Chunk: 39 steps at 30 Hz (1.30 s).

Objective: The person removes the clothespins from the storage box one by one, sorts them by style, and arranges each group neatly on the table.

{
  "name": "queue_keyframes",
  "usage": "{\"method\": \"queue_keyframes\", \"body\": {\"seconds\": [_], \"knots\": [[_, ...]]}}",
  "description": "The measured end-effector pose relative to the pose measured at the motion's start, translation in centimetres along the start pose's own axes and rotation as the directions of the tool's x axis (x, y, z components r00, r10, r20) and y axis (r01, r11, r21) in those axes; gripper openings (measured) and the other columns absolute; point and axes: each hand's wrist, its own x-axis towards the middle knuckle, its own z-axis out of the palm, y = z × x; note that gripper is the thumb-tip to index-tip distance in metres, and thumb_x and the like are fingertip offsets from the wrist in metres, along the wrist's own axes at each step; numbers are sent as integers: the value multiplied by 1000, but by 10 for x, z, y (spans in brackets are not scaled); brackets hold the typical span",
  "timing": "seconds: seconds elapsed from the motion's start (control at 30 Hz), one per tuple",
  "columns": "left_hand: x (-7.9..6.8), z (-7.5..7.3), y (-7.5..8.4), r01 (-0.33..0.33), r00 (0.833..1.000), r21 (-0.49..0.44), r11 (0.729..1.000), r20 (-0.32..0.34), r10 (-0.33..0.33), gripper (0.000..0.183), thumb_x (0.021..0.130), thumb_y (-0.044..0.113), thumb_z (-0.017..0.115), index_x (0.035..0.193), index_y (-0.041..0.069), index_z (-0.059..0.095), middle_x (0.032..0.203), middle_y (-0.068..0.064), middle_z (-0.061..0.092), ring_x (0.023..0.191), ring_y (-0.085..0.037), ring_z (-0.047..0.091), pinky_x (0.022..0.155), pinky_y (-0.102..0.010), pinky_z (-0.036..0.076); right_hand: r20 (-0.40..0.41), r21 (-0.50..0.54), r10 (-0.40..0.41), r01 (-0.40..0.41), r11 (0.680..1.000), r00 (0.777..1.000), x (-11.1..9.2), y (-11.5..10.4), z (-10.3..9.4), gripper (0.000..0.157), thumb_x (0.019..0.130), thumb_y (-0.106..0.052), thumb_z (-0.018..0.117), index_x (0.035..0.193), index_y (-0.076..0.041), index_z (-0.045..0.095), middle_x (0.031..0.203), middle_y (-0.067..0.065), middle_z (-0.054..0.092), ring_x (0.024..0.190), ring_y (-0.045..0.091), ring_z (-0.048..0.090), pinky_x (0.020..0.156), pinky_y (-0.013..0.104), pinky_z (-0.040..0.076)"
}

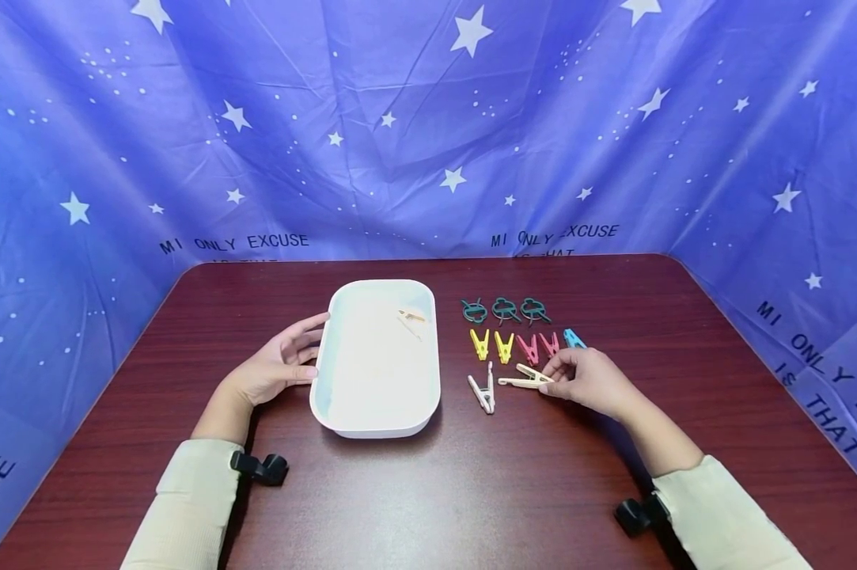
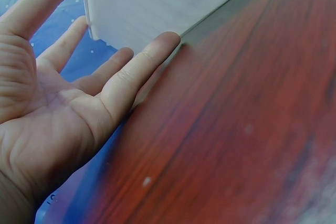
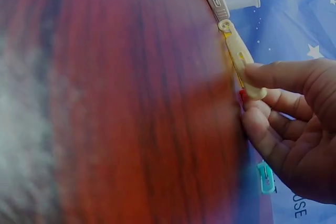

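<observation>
At the left edge of a white tray (image 1: 378, 433) rests my left hand (image 1: 277, 366), its fingers spread along the outer wall and thumb near the rim. Inside the tray lies a cream clothespin (image 1: 412, 317). Between thumb and fingertips my right hand (image 1: 590, 380) pinches one end of another cream clothespin (image 1: 519, 383), low over the table. Just left of that one, a whitish clothespin (image 1: 483, 393) lies on the wood. The right wrist view shows the pinched clothespin (image 3: 239, 51) under the thumb.
Behind the right hand sit two yellow pegs (image 1: 479, 345), two red pegs (image 1: 528, 349) and a blue peg (image 1: 573, 339), partly hidden by that hand. Farther back are three dark green clips (image 1: 505, 309). A starry blue cloth (image 1: 400, 158) hangs behind the brown table (image 1: 428, 507).
</observation>
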Motion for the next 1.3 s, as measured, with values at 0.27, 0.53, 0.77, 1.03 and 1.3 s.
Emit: {"method": "queue_keyframes", "body": {"seconds": [0.27, 0.53, 0.77, 1.03, 1.3], "knots": [[0, -1, 0, -1, 1000, -4, 1000, 5, 1, 87, 85, -9, 67, 155, 7, 19, 147, -16, 36, 123, -25, 51, 90, -41, 52, 56, 15, 21, -22, 1000, 998, -3, -3, 4, 24, 74, -13, 83, 84, -5, 63, 71, -1, 59, 62, 12, 54, 54, 25, 46], [0, -3, -1, -13, 1000, -11, 1000, 16, 13, 86, 85, -10, 67, 155, 6, 19, 148, -11, 37, 126, -24, 48, 92, -38, 51, 143, 175, 20, -45, 984, 990, -4, -14, 14, 23, 75, -3, 79, 88, 3, 61, 70, 4, 61, 54, 17, 59, 49, 31, 52], [1, -3, -2, -28, 999, -2, 1000, 24, 28, 85, 85, -13, 64, 155, 5, 19, 147, -10, 37, 125, -24, 48, 93, -37, 51, 177, 246, 2, -46, 968, 984, -5, -24, 20, 22, 76, -2, 78, 87, 5, 60, 70, 6, 63, 57, 17, 62, 52, 31, 54], [1, -2, -1, -17, 1000, 2, 1000, 9, 17, 88, 84, -12, 67, 155, 5, 19, 148, -13, 36, 125, -25, 48, 94, -37, 50, 184, 241, -6, -39, 970, 983, -4, -27, 17, 25, 76, -3, 80, 89, 6, 61, 72, 7, 64, 59, 18, 62, 53, 31, 54], [1, -2, -2, -24, 1000, 4, 1000, 12, 24, 86, 84, -13, 65, 155, 6, 20, 148, -15, 35, 125, -25, 48, 94, -36, 50, 150, 229, -42, 7, 974, 988, 0, -41, 3, 24, 73, 1, 79, 90, 5, 63, 74, 7, 63, 64, 14, 60, 56, 25, 52]]}}
